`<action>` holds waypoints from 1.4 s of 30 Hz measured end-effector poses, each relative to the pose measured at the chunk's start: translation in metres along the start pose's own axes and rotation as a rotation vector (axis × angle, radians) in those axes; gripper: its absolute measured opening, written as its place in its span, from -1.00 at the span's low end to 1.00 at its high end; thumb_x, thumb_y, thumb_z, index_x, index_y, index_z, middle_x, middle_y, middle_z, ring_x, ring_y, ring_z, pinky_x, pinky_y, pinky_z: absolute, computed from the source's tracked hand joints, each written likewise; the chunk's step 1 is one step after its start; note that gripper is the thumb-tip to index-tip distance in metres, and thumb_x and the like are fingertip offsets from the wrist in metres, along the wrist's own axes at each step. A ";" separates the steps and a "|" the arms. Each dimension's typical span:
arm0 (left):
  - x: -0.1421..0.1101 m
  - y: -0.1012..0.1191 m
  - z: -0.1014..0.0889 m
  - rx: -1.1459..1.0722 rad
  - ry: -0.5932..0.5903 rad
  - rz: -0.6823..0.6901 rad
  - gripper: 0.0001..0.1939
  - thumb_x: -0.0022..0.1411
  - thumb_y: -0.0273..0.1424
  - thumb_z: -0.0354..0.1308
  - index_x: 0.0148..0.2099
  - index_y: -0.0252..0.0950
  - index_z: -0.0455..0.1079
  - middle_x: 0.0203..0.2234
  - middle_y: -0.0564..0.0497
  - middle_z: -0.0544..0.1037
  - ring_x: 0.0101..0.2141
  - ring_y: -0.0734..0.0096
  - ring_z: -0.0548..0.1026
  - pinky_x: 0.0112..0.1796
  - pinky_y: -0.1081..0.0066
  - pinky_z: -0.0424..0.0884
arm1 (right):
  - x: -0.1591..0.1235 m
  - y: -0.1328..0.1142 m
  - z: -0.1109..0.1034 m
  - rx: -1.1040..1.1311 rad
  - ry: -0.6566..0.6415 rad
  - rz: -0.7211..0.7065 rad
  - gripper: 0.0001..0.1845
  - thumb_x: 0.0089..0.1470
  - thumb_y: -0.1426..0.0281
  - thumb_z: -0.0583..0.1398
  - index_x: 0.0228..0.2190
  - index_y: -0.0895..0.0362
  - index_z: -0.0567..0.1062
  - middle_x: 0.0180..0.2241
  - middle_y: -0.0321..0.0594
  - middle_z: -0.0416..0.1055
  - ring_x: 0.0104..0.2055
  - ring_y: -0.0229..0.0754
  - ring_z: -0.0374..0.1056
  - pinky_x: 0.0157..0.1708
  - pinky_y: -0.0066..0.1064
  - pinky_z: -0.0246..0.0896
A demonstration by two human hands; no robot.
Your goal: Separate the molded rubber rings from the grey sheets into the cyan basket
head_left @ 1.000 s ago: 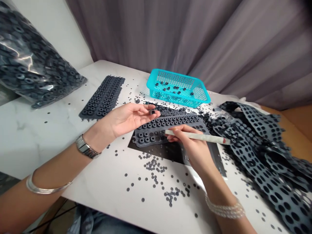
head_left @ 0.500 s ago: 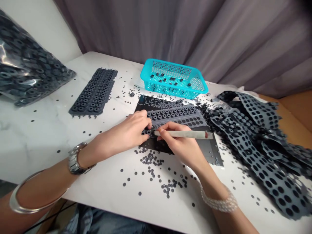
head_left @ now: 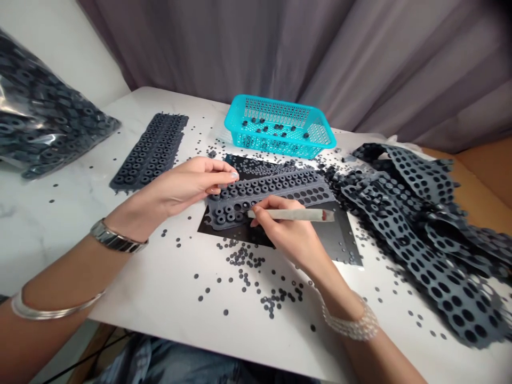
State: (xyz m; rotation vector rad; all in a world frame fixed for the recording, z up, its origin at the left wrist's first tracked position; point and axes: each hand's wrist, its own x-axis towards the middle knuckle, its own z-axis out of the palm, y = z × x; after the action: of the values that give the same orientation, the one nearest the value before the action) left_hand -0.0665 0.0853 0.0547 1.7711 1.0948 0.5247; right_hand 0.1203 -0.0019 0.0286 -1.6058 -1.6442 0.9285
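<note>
A dark grey rubber sheet [head_left: 276, 193] with rows of ring-shaped parts lies slanted on a black board [head_left: 336, 234]. Some of its round places along the near right show as flat dark discs or holes. My right hand [head_left: 290, 226] is closed around a pale, pen-like stick [head_left: 296, 214], its tip end against the sheet's near rows. Over the sheet's far left corner is my left hand [head_left: 188, 184], thumb and fingers pinched together. Whatever is between those fingertips, if anything, is hidden.
A turquoise basket [head_left: 280, 144] holding several small dark parts stands behind. Another ringed sheet [head_left: 150, 152] lies left, near a clear bag [head_left: 52, 117] full of rings. Punched-out sheets [head_left: 436, 266] are heaped right. Small dark discs [head_left: 244, 256] are scattered over the white table [head_left: 160, 314].
My left hand has lifted off the near left end of the sheet and moved up and left, uncovering the rings there. My right hand keeps the stick at the near rows.
</note>
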 end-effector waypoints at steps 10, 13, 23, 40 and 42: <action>-0.009 -0.014 0.021 0.608 -0.108 0.227 -0.83 0.11 -0.28 0.15 -0.25 -0.19 0.49 -0.29 0.03 0.47 -0.25 0.32 0.41 -0.26 0.38 0.27 | -0.001 -0.001 0.000 0.008 0.008 -0.017 -0.78 0.10 0.39 0.11 -0.52 0.16 0.48 -0.56 -0.30 0.45 -0.55 -0.32 0.26 -0.53 -0.46 0.07; -0.006 -0.011 0.017 0.543 -0.097 0.162 -0.83 0.15 -0.29 0.10 -0.32 -0.21 0.49 -0.40 0.05 0.49 -0.35 0.38 0.41 -0.35 0.41 0.25 | -0.001 -0.001 -0.001 -0.025 0.000 -0.011 -0.77 0.11 0.37 0.11 -0.52 0.15 0.48 -0.58 -0.31 0.43 -0.56 -0.32 0.22 -0.52 -0.45 0.05; -0.003 -0.003 0.011 0.078 0.190 0.020 -0.81 0.11 -0.24 0.21 -0.32 -0.26 0.49 -0.41 0.04 0.51 -0.41 0.45 0.37 -0.39 0.42 0.22 | -0.004 -0.002 0.000 -0.039 0.000 -0.040 -0.78 0.11 0.40 0.09 -0.50 0.15 0.47 -0.51 -0.26 0.48 -0.50 -0.29 0.29 -0.52 -0.43 0.03; -0.002 -0.003 0.029 -0.738 -0.154 -0.300 -0.82 0.12 -0.31 0.32 -0.35 -0.35 0.50 -0.40 0.00 0.44 -0.49 0.66 0.27 -0.52 0.58 0.18 | 0.002 0.002 -0.013 0.127 0.186 -0.154 -0.63 0.23 0.18 0.07 -0.09 0.13 0.50 -0.29 -0.17 0.55 -0.31 -0.19 0.44 -0.29 -0.40 0.27; -0.004 -0.001 0.033 -0.711 -0.185 -0.289 -0.81 0.11 -0.30 0.32 -0.36 -0.35 0.51 -0.44 0.01 0.42 -0.48 0.64 0.27 -0.54 0.59 0.15 | 0.003 0.000 -0.010 0.116 0.146 -0.182 -0.68 0.20 0.21 0.11 -0.17 0.14 0.54 -0.29 -0.19 0.54 -0.34 -0.21 0.42 -0.30 -0.41 0.27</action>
State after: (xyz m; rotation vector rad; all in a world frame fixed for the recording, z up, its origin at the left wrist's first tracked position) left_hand -0.0445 0.0650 0.0395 1.0012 0.8660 0.4808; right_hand 0.1288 0.0013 0.0334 -1.3871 -1.5759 0.7793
